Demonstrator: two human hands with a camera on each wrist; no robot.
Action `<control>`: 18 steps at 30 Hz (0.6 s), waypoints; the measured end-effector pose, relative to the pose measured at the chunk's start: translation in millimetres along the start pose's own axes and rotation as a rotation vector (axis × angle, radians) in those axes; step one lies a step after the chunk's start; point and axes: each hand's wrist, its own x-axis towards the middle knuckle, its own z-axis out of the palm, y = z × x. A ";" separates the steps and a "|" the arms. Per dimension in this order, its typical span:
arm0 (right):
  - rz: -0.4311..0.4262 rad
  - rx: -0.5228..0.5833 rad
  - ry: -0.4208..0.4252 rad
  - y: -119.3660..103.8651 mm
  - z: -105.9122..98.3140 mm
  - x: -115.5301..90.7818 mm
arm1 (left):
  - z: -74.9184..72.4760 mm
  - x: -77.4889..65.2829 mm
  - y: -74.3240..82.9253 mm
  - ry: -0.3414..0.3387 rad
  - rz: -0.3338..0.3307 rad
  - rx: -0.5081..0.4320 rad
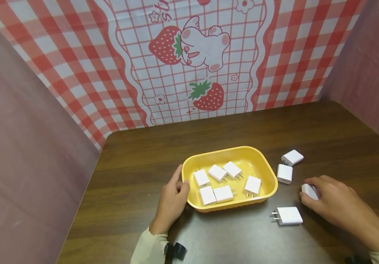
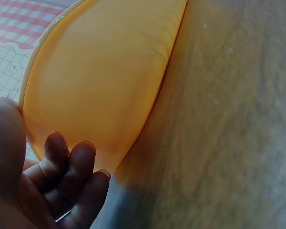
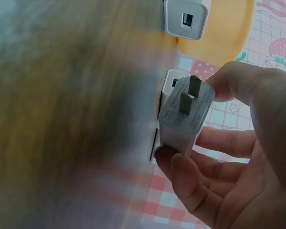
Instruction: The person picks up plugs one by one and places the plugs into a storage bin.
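Observation:
A yellow plastic tray [image 1: 264, 165] on the table holds several white charger plugs, one [image 1: 253, 185] lying near its right end. My left hand [image 1: 172, 198] grips the tray's left end, thumb at the rim; its fingers [image 2: 81, 162] bend against the outer wall in the left wrist view. To the right of the tray, my right hand [image 1: 336, 198] pinches another white charger plug [image 3: 188, 107] between thumb and fingers. Its two flat metal prongs face the right wrist camera. A loose plug [image 1: 290, 215] lies on its side close to this hand, prongs pointing left.
Two more charger plugs, one upright [image 1: 284, 173] and one tilted [image 1: 293, 157], sit together just right of the tray. The brown wooden table [image 1: 136, 176] ends at a red-checked strawberry cloth [image 1: 209, 80] behind. Pinkish curtains [image 1: 21, 128] hang at both sides.

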 end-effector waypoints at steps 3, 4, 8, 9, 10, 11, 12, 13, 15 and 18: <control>-0.018 0.015 0.036 -1.4 1.1 1.5 | -0.2 0.0 0.2 0.004 0.003 0.006; -0.019 0.021 0.041 -1.6 1.0 2.0 | 0.0 0.2 0.2 0.004 0.005 0.007; 0.007 0.039 0.025 -1.7 -0.1 4.9 | 0.4 0.5 0.2 0.002 0.004 0.004; 0.014 0.047 0.015 -1.7 -0.7 5.8 | 0.4 0.6 0.4 0.001 0.003 0.004; 0.020 0.052 0.009 -1.9 -1.2 6.7 | 0.3 0.6 0.4 0.001 0.002 0.003; 0.026 0.056 0.004 -2.4 -1.7 7.7 | 0.2 0.6 0.6 0.001 0.002 0.003; 0.029 0.061 0.002 -3.2 -2.2 8.7 | 0.1 0.6 0.6 0.000 0.002 0.003; 0.029 0.066 -0.002 -3.7 -2.6 9.4 | 0.0 0.6 0.5 0.001 0.004 0.003; 0.026 0.072 0.007 -6.1 -2.9 11.2 | -0.2 0.4 0.3 0.003 0.005 0.005; 0.014 0.083 0.030 -10.7 -3.6 13.1 | 0.2 -0.1 -0.7 0.005 0.008 0.005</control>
